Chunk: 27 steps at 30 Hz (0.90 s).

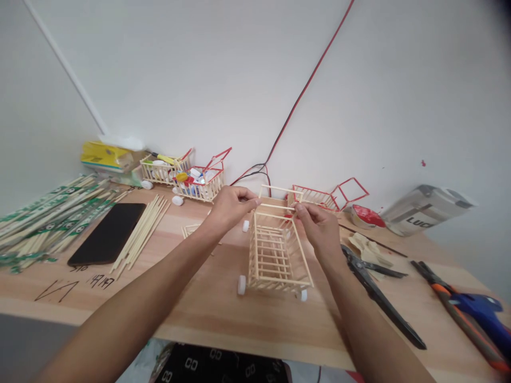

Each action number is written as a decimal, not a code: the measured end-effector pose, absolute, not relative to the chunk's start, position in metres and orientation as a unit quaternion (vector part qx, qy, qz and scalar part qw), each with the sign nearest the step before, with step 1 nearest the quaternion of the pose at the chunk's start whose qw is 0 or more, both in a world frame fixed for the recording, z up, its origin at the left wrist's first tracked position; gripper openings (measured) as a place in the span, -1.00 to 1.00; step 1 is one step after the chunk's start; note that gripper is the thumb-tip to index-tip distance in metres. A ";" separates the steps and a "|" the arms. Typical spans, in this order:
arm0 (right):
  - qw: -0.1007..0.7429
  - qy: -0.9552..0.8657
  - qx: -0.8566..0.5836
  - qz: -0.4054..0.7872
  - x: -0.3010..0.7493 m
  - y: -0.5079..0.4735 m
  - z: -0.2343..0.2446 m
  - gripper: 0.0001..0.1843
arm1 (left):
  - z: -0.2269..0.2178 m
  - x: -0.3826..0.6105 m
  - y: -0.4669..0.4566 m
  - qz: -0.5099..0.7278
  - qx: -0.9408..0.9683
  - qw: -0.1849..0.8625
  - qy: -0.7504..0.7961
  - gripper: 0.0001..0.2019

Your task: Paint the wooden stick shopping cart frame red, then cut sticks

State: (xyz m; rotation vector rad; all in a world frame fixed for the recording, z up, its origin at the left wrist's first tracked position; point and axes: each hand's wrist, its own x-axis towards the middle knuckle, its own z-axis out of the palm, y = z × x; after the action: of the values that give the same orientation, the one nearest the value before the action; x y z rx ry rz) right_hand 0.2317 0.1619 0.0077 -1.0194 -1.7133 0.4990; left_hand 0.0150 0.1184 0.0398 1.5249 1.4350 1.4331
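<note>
A miniature shopping cart built of pale wooden sticks stands on white wheels in the middle of the table. At its far end is a small rectangular stick frame, which looks like the cart's handle. My left hand pinches the left side of this frame between thumb and fingers. On the opposite side my right hand is closed on the frame's right end, close to the basket's top corner. Whether the frame is joined to the basket cannot be made out.
Two small carts filled with caps stand at the back left, and a red-edged cart at the back right. Loose sticks and a phone lie left. Cutters, a blue glue gun and a red-paint cup are right.
</note>
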 end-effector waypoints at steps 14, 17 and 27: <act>0.519 -0.706 -0.424 0.231 0.230 0.155 0.015 -0.47 | 0.037 0.016 0.112 0.574 0.529 0.377 0.498 -0.76; 0.516 -0.703 -0.422 0.247 0.232 0.157 0.013 -0.45 | 0.036 0.013 0.111 0.570 0.535 0.384 0.491 -0.74; 0.512 -0.699 -0.421 0.269 0.236 0.164 0.011 -0.65 | 0.032 0.010 0.111 0.525 0.588 0.351 0.505 -0.77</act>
State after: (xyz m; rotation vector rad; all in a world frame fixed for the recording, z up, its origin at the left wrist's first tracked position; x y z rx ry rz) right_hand 0.2357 0.1642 0.0113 -1.0123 -1.6805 0.6478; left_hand 0.0095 0.1107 0.0317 1.5231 1.3085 1.3588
